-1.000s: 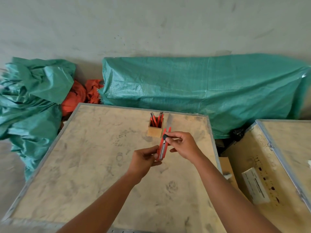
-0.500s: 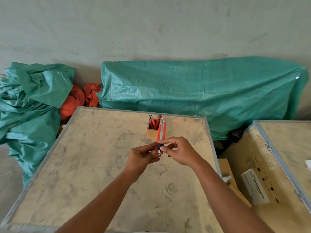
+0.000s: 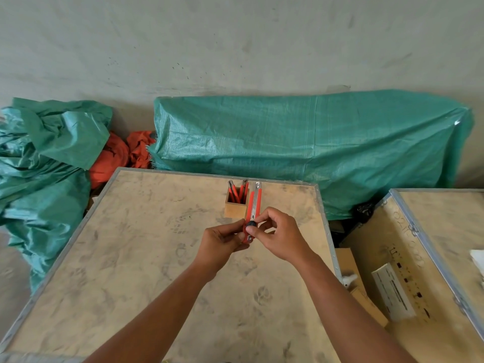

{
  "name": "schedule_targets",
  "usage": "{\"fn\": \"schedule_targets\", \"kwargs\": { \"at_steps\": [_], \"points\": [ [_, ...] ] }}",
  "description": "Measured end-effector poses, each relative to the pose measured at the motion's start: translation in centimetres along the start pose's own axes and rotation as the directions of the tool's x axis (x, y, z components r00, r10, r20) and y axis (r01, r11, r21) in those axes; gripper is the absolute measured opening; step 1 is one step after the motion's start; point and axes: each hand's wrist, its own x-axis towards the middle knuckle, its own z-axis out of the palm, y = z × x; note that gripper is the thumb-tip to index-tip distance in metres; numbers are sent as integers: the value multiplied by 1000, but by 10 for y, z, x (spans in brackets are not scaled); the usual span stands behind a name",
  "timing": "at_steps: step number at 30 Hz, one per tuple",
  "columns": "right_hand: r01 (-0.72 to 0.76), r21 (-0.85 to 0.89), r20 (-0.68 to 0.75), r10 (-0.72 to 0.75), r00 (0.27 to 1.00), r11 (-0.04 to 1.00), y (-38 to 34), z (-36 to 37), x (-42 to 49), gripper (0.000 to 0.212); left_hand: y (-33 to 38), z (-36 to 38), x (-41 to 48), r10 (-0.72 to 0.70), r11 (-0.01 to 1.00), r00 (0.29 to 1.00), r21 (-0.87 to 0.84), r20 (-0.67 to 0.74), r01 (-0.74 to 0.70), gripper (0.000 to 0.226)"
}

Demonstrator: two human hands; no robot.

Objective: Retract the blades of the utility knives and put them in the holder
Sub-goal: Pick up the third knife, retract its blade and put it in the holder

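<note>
Knife: red utility knife [image 3: 255, 203] with a metal centre rail and black slider knob, held upright over the surface [image 3: 131, 258], just right of the holder.
Left hand [image 3: 222, 243]: pinching its lower end.
Right hand [image 3: 277, 238]: fingers closed on the knob.
Holder [image 3: 235, 209]: small wooden box with 2 red knives [image 3: 238, 192] standing inside.

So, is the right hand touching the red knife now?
Touching. The head view shows the right hand with its fingers on the black knob of the red knife; the left hand holds the lower end.
</note>
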Motion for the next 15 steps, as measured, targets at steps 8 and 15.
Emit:
{"fn": "schedule_targets", "kwargs": {
  "at_steps": [8,15],
  "points": [
    [2,31,26,-3,1000,1000,7,-6,6,20,-4,2,8,0,1000,1000,12,13,-1,36],
    [-53,112,-36,58,998,992,18,-4,33,15,-9,1,26,-23,998,1000,56,17,22,34]
  ]
}}
